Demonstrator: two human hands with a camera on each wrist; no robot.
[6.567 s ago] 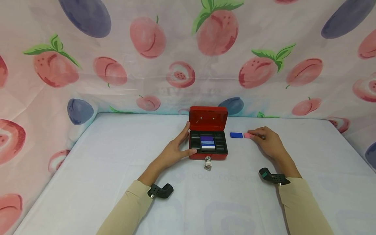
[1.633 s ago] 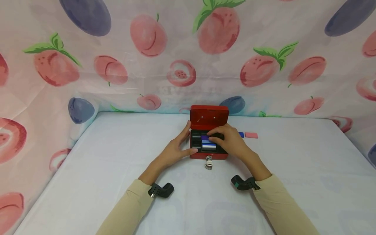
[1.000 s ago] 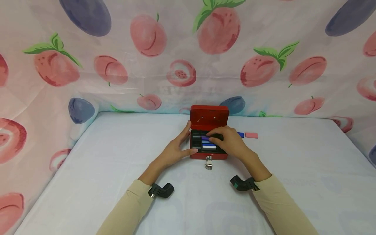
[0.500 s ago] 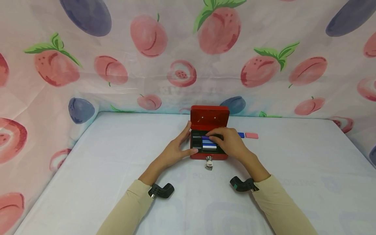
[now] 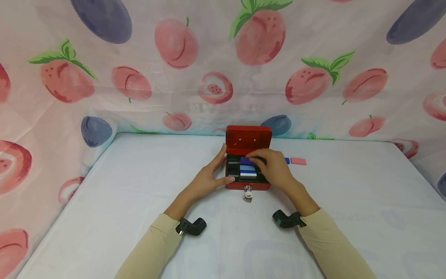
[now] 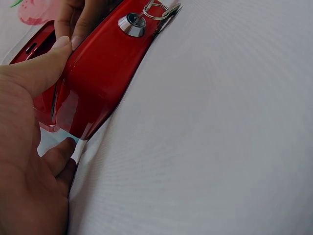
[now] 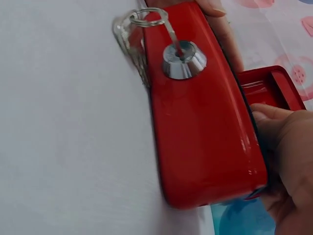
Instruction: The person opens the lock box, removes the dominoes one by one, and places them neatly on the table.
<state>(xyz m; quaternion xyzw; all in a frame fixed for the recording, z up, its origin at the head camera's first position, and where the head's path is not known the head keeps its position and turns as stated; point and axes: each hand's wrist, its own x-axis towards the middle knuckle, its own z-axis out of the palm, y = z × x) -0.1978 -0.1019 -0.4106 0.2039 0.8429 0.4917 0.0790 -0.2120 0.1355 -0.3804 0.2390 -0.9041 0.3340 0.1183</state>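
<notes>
From where I stand, the biggest thing is the fruit-printed cloth backdrop (image 5: 167,89), pink, blue and green on pale fabric. In front of it runs the white-covered counter (image 5: 87,193). 2 arms in beige sleeves (image 5: 150,248) reach across it, each with a black wrist camera (image 5: 193,228).

Between the hands sits the red rectangular metal box (image 5: 247,186), lid standing open at the back. The left hand (image 5: 205,178) is spread wide along the box's left side, its fingers fairly straight, index finger up by the lid and thumb on the front rim. The right hand (image 5: 277,166) reaches in from the other side, thumb and index finger closed in a pinch on the flat purple rectangular block (image 5: 247,161).

That block is over the rear of the black compartmented tray (image 5: 232,166) inside the box. Just in front of it, in the middle section, lie pale blue, darker blue and white pieces (image 5: 248,175).

To the right, on the counter, a flat pink rectangle (image 5: 298,161) lies near a blue rectangle (image 5: 287,160) partly hidden by the right hand.

Smallest are the silver cylinder lock (image 7: 183,63) on the box's front and the ringed keys (image 7: 128,41) hanging from it.
</notes>
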